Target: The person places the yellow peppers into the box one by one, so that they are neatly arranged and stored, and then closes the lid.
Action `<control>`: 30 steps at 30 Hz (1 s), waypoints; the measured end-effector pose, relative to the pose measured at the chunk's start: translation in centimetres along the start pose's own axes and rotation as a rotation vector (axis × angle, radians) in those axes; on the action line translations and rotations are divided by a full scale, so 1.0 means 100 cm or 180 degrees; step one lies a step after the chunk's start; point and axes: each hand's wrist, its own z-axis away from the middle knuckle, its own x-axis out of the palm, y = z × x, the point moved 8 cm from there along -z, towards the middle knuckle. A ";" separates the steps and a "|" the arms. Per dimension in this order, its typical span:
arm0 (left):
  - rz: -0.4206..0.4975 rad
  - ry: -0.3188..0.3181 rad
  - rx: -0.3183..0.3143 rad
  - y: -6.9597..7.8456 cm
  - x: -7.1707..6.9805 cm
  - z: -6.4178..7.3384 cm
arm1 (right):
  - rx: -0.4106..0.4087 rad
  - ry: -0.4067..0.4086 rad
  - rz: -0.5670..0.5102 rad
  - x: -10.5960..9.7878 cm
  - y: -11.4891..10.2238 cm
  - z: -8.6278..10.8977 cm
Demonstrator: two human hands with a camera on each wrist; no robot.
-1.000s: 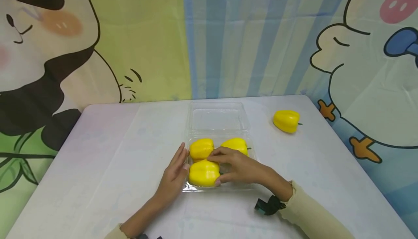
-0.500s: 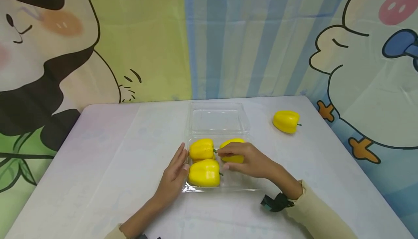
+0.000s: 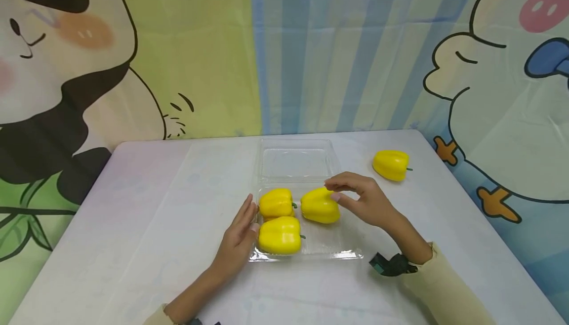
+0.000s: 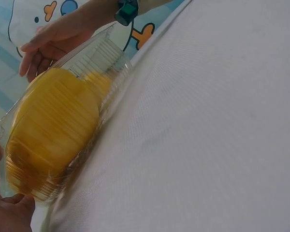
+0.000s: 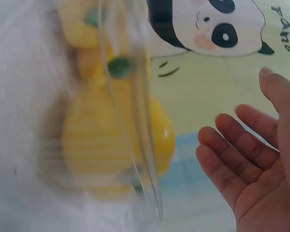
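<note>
1. Head view: three yellow peppers (image 3: pixel 279 235) sit in a clear box (image 3: pixel 331 254) on the white bench (image 3: pixel 133 236).
2. The left hand (image 3: pixel 239 241) rests on the box's left side, with straight fingers (image 3: pixel 242 212) that grip nothing.
3. The right hand (image 3: pixel 368 201) is by the back right pepper (image 3: pixel 319 209), its fingers loose and holding nothing.
4. Another yellow pepper (image 3: pixel 391 165) lies outside the box, far right.

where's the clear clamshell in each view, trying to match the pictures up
Head: clear clamshell, lower middle, lying open.
Left wrist: clear clamshell, left side, slanting up to the right.
Right wrist: clear clamshell, left of centre, blurred.
Shared landmark: the yellow bell peppers inside it.
</note>
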 end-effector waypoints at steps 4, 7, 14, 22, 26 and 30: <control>0.0032 -0.0016 -0.0019 0.001 -0.001 0.000 | 0.0063 0.0236 0.0030 -0.019 -0.004 -0.002; 0.0048 -0.0012 -0.0006 0.000 -0.001 0.000 | 0.0244 0.0342 0.0025 -0.029 0.002 -0.001; 0.0041 -0.0008 -0.0014 -0.001 0.000 0.000 | 0.0622 0.0517 0.0227 -0.048 0.025 0.005; 0.0066 -0.0005 0.0007 0.000 0.000 0.000 | 0.0774 0.0887 0.0488 -0.076 0.061 0.017; 0.0067 -0.0005 0.0006 0.000 0.000 0.000 | 0.0918 0.1152 0.0521 -0.093 0.090 0.028; 0.0082 -0.0015 -0.0021 0.000 0.001 0.000 | 0.1066 0.1420 0.0609 -0.107 0.104 0.038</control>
